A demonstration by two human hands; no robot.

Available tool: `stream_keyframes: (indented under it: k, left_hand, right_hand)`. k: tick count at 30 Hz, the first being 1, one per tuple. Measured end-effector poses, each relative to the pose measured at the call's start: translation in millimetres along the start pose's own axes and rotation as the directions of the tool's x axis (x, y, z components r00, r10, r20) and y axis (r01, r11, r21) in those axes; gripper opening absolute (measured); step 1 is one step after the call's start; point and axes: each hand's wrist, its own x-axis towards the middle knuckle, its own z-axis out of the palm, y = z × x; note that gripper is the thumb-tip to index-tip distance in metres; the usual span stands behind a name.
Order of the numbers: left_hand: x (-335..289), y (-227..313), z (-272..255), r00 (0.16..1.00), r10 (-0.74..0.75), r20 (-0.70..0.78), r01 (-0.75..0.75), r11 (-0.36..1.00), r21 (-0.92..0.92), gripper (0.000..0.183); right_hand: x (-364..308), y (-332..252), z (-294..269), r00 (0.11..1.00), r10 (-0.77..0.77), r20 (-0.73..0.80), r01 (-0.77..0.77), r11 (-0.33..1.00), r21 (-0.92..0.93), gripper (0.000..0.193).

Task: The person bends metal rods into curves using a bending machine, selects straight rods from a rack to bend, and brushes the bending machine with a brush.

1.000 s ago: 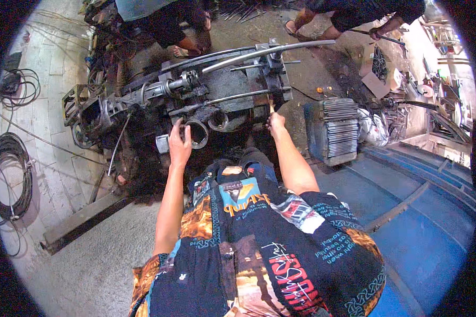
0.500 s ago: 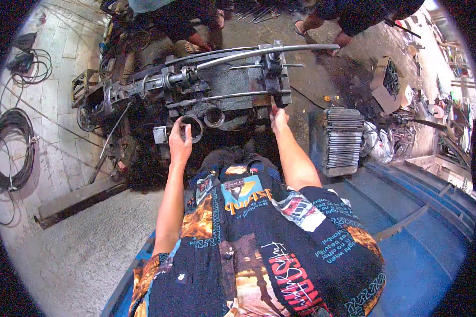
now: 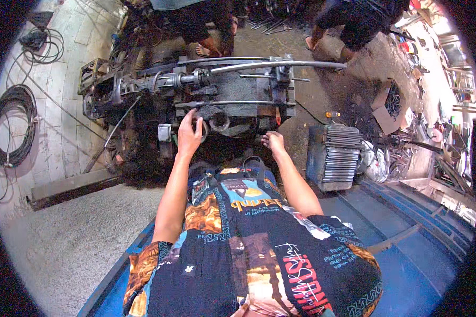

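Observation:
At the near side of a dark, greasy machine (image 3: 238, 92), my left hand (image 3: 188, 134) is closed on a metal ring (image 3: 205, 130), with much of the ring covered by the fingers. A second short ring (image 3: 218, 121) sits just right of it on the machine's near edge. My right hand (image 3: 273, 142) is curled closed in front of the machine's right end; what its fingers hold, if anything, is hidden. Above that hand, a small red-handled tool (image 3: 278, 117) rests against the machine's right end.
A long metal bar (image 3: 280, 64) extends across the machine's far side, past its right end. A ribbed grey motor (image 3: 336, 156) stands at right, near an open cardboard box (image 3: 388, 108). Coiled black cable (image 3: 13, 127) lies at left. Two other people's legs (image 3: 209, 45) show beyond the machine.
My right hand has left the machine's right end and drawn nearer to me, its fingers curled. The red-handled tool there is uncovered. My left hand has turned over the ring, hiding more of it.

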Motion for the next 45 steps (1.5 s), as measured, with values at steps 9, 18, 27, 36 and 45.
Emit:
stream_keyframes:
  k: [9,18,27,36,45]
  left_hand:
    - [-5,-53,-38,0.998,-0.060,-0.015,0.058,0.995,-0.086,0.038]
    - [-19,-146,-117,0.982,-0.177,0.066,0.183,0.978,-0.101,0.038]
    - [-8,-222,-186,0.986,-0.163,-0.038,0.160,0.985,-0.064,0.038]
    - [-24,-243,-204,0.954,-0.298,-0.044,0.292,0.950,-0.106,0.038]
    - [-14,-261,-232,0.932,-0.343,-0.117,0.340,0.939,-0.046,0.035]
  right_hand:
    - [-14,-66,133,0.957,-0.202,0.208,0.231,0.965,-0.127,0.023]
    - [-101,-83,303,0.906,-0.273,0.322,0.331,0.933,-0.140,0.028]
    - [-142,-104,432,0.927,-0.025,0.374,0.112,0.970,-0.214,0.032]
    - [-128,-88,455,0.915,-0.007,0.404,-0.090,0.971,0.220,0.006]
    - [-167,-100,448,0.898,0.028,0.438,-0.055,0.997,0.049,0.020]
